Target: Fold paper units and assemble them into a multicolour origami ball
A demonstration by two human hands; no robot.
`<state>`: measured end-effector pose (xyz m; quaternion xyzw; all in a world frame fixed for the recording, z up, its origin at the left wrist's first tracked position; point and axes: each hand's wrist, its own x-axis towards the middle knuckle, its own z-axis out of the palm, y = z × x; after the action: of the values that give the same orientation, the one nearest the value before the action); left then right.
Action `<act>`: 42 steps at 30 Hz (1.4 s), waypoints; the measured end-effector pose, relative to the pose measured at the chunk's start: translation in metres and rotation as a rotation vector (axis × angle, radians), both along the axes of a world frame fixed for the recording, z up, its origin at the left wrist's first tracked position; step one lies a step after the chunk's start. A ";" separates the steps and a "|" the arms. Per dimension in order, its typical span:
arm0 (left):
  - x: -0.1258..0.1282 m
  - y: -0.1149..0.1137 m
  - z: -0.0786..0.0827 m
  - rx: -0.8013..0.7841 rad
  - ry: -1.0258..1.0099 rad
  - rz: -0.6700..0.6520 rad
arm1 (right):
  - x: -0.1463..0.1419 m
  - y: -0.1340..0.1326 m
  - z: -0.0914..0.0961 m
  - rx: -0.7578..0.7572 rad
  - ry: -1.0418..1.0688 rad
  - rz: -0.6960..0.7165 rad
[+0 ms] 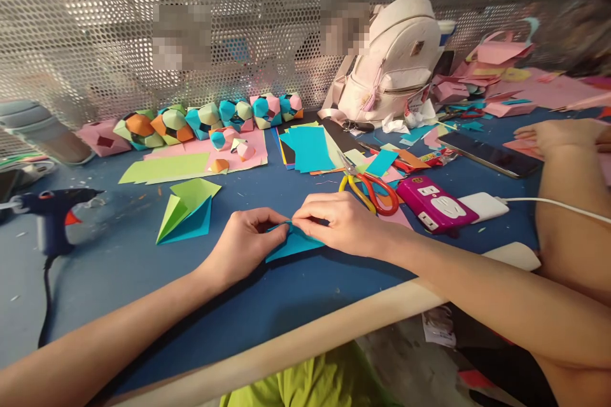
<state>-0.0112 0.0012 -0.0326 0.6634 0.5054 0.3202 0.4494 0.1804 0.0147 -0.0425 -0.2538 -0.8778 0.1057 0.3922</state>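
Low over the blue table, a piece of blue paper (pixel 296 244) is pinched between both hands. My left hand (pixel 245 238) grips its left side with thumb and forefinger. At the paper's upper edge, the fingertips of my right hand (pixel 337 219) press close to the left thumb. The fingers cover part of the paper, so its folds there are hidden. Left of my left hand lie a folded green paper (pixel 188 203) and a folded blue paper (pixel 193 226), one against the other. Scissors (pixel 370 187) with yellow and red handles rest just beyond my right hand.
A glue gun (pixel 52 213) stands at left near a bottle (pixel 42 130). Folded paper balls (pixel 205 119) line the perforated metal screen. A backpack (pixel 396 70), purple power strip (pixel 436 203) and phone (pixel 489 152) lie right. Another person's arm (pixel 568 203) rests at far right.
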 end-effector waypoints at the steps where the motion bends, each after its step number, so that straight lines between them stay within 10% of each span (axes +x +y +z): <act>1: 0.000 -0.001 0.000 0.002 -0.001 0.002 | 0.000 0.000 0.000 -0.009 0.002 0.000; 15: -0.002 0.000 0.000 0.069 0.023 -0.061 | 0.002 -0.002 -0.001 0.019 -0.047 0.018; 42: -0.004 0.005 -0.008 0.005 -0.031 0.022 | -0.002 -0.001 0.013 -0.422 -0.049 -0.125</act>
<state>-0.0153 0.0062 -0.0406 0.6539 0.5048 0.3366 0.4520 0.1787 0.0133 -0.0299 -0.3869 -0.8281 0.2563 0.3146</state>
